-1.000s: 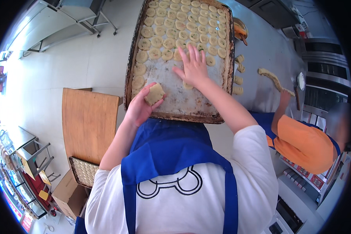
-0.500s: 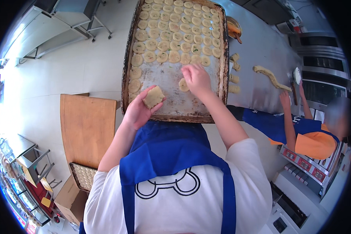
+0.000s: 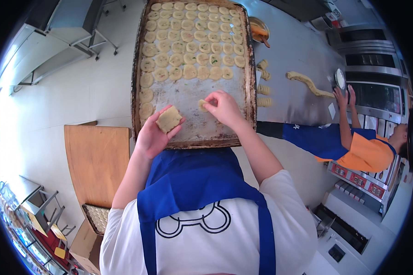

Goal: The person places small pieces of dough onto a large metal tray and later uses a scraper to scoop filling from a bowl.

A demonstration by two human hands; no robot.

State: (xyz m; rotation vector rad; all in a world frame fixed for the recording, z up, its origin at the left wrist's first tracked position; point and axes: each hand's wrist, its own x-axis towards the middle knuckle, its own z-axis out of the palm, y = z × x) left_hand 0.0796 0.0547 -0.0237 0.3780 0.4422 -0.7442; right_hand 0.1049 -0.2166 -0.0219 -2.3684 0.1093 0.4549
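Note:
A large, worn baking tray (image 3: pixel 188 135) lies before me, its far part covered with rows of flat dough rounds (image 3: pixel 189 71), some flecked with green. More rounds run down its left side. My left hand (image 3: pixel 150 138) is palm up over the tray's near left, fingers curled round a squarish slab of pale dough (image 3: pixel 169 120). Over the bare middle, my right hand (image 3: pixel 224 110) pinches a small dough round (image 3: pixel 202 106) by its right edge; the fingers partly cover it. Whether that round still touches the tray I cannot tell.
Right of the tray, a metal table (image 3: pixel 303 55) holds a bowl (image 3: pixel 260 31) with orange contents, cut dough pieces (image 3: pixel 264 89) and a long dough rope (image 3: pixel 309 85). A co-worker (image 3: pixel 367 153) stands there, hands near a white dish (image 3: pixel 339 79). A wooden board (image 3: pixel 98 160) lies left.
My right hand has come down onto the single dough round, and its fingers now pinch it. My left hand still holds the slab. The view has shifted; the co-worker's hands have moved closer together.

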